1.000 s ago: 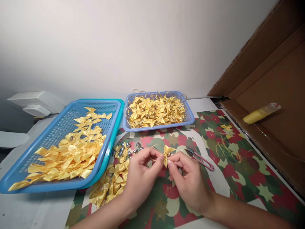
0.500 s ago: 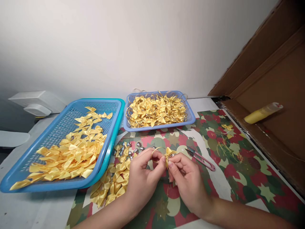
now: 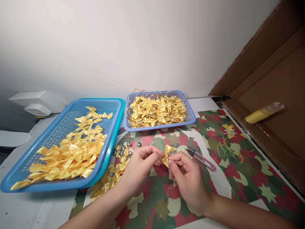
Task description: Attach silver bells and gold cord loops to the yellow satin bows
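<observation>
Both hands meet over the patterned mat (image 3: 238, 178), pinching one small yellow ribbon bow (image 3: 167, 153) with a thin gold wire loop. My left hand (image 3: 140, 168) grips the bow's left side with thumb and fingers closed. My right hand (image 3: 186, 178) pinches its right side. Silver bells (image 3: 125, 149) and a loose heap of yellow bows (image 3: 111, 178) lie just left of my left hand. Pink thread snips (image 3: 202, 159) rest on the mat right of the bow.
A large blue basket (image 3: 28, 159) of plain yellow bows stands tilted at left. A smaller blue basket (image 3: 190, 117) of bows with gold loops sits behind the hands. A cardboard box (image 3: 274, 79) holding a yellow glue tube (image 3: 262, 113) lines the right side.
The left hand has turned and slid a little left along the wire loop, so the bow now tilts more upright between the fingers. The right hand has barely moved.
</observation>
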A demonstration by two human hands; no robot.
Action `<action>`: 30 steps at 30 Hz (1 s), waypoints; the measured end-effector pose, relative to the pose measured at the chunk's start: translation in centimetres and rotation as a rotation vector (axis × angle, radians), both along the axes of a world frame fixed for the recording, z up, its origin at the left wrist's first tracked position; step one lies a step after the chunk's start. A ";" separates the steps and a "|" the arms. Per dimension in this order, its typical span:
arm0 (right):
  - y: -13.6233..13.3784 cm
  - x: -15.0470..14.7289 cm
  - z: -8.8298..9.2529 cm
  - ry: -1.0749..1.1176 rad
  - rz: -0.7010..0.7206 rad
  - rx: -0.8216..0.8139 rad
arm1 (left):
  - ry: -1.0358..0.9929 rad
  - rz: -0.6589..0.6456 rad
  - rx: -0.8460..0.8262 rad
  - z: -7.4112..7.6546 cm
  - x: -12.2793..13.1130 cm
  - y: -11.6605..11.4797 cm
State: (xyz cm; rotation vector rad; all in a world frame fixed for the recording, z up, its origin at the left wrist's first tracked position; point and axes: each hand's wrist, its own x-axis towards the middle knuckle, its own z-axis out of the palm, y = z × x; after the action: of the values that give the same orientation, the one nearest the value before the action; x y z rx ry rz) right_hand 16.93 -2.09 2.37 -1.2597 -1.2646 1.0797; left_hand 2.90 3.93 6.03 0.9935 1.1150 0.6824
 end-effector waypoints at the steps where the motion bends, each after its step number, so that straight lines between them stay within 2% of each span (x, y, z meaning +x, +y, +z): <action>1: 0.0 0.0 0.0 -0.009 0.000 -0.001 | 0.008 -0.015 -0.005 0.2 -0.1 0.1; 11: -0.1 0.1 -0.3 -0.023 0.004 -0.008 | 0.057 -0.093 -0.025 0.5 -0.2 0.3; 20: -0.3 -0.3 -0.4 0.135 0.007 -0.064 | -0.014 -0.076 -0.016 -0.1 0.2 -0.5; 26: 0.2 0.1 0.2 0.154 0.022 -0.103 | -0.058 -0.032 -0.011 -0.2 0.3 -0.5; 30: 0.8 0.5 0.7 -0.006 0.004 0.015 | -0.023 0.086 0.060 -0.2 -0.2 0.0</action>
State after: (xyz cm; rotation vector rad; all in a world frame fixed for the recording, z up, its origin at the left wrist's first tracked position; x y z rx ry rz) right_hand 17.45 -1.31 3.03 -1.2503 -1.2782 1.0683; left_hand 2.75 3.92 5.83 0.9900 1.1279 0.7988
